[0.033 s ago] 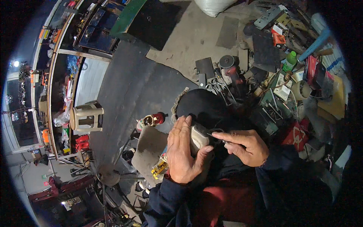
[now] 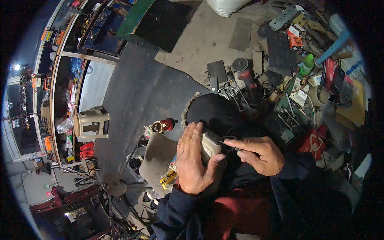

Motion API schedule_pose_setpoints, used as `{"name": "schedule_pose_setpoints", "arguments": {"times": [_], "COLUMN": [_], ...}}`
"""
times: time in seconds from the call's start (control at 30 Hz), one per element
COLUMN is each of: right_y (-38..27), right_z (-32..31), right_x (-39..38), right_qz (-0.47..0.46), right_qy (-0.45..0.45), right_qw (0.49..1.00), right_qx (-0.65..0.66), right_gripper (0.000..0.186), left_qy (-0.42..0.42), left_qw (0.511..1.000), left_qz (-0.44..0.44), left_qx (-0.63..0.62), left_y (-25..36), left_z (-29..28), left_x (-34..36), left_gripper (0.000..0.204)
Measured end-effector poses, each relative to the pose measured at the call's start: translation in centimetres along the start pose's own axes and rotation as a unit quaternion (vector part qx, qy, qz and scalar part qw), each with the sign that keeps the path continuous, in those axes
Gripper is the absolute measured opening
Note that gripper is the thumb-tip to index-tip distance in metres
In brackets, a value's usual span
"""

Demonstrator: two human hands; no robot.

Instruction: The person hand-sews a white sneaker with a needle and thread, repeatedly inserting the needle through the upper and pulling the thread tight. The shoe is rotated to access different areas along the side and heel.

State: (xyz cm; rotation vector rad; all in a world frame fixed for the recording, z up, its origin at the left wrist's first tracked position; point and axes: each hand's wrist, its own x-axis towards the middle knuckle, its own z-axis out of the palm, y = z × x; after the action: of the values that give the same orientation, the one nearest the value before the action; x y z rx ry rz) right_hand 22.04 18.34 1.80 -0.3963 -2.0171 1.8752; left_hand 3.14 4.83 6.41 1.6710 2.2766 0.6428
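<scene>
In my lap lies a shoe (image 2: 210,146) with a pale, cream-coloured sole edge and a dark grey part beside it. My left hand (image 2: 193,162) grips it from the left, long fingers laid along its side and thumb pressed at the near end. From the right, my right hand (image 2: 262,156) is closed round a thin dark tool, mostly hidden in the fingers. Its forefinger points left, and the tool's tip meets the shoe's edge. The tool's exact kind does not show. Dark cloth covers my knees under the shoe.
A cream stool (image 2: 93,123) stands left, near shelving. Ahead right lie an angle grinder (image 2: 245,72), several pliers and scissors (image 2: 234,96), a green bottle (image 2: 307,64) and scattered tools. By my left hand are a yellow packet (image 2: 169,178) and a red roll-like object (image 2: 163,126).
</scene>
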Motion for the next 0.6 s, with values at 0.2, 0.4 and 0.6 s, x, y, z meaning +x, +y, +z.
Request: {"name": "schedule_pose_setpoints", "arguments": {"times": [0.2,0.4,0.6], "right_y": [-0.5,-1.2,-2.2], "right_z": [-0.6,-1.9,-5.0], "right_x": [0.5,1.6,4.9], "right_qz": [0.017,0.004,0.039], "right_qy": [-0.035,-0.072,-0.216], "right_qw": [0.999,0.996,0.972], "right_qx": [-0.002,-0.053,-0.086], "right_gripper": [0.039,0.037,0.033], "left_qy": [0.007,0.017,0.026], "left_qw": [1.0,1.0,1.0], "left_qz": [0.0,0.004,0.002], "left_qx": [-0.012,-0.004,0.014], "left_y": [-0.3,-0.1,0.3], "left_z": [0.2,0.1,0.1], "left_x": [0.1,0.1,0.2], "left_gripper": [0.081,0.074,0.07]}}
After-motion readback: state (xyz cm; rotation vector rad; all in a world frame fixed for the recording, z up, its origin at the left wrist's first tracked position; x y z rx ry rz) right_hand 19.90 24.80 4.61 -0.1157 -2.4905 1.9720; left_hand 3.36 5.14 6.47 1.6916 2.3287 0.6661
